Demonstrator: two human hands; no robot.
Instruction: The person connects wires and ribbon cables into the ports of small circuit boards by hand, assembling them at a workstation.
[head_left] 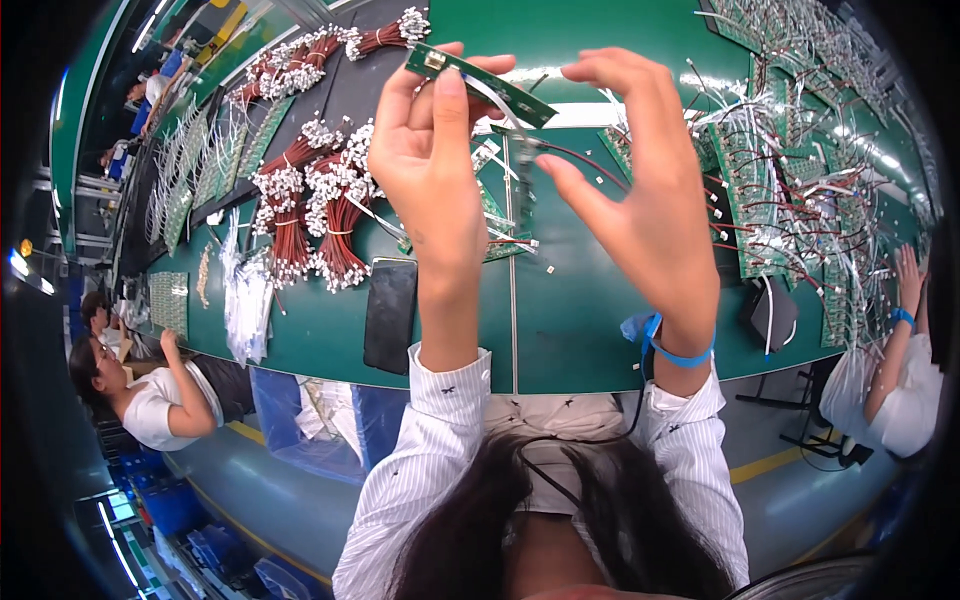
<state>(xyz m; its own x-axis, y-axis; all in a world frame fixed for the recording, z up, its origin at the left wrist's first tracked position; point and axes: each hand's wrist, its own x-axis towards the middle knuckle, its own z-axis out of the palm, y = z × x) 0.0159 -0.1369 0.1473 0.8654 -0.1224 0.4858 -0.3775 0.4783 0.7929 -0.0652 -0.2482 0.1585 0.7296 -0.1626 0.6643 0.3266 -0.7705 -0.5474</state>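
My left hand (430, 150) is raised over the bench, its thumb and fingers closed on a narrow green circuit board (515, 98). The board tilts down toward the right, and a white connector (434, 60) sits near its upper left end. From under my thumb a pale cable (492, 95) curves down across the board. My right hand (640, 180) is up beside it, fingers spread and thumb apart, with nothing in its grasp. A dark red wire (585, 157) passes behind the gap between that thumb and fingers. Below my hands, more green boards (505, 243) lie partly hidden.
Bundles of red wires with white connectors (335, 225) lie left, near a bag of white strips (245, 290) and a black phone (390, 315). Wired circuit boards (765, 200) crowd the right. A blue wrist strap (685, 358) with a cord circles my right wrist. People sit at both sides.
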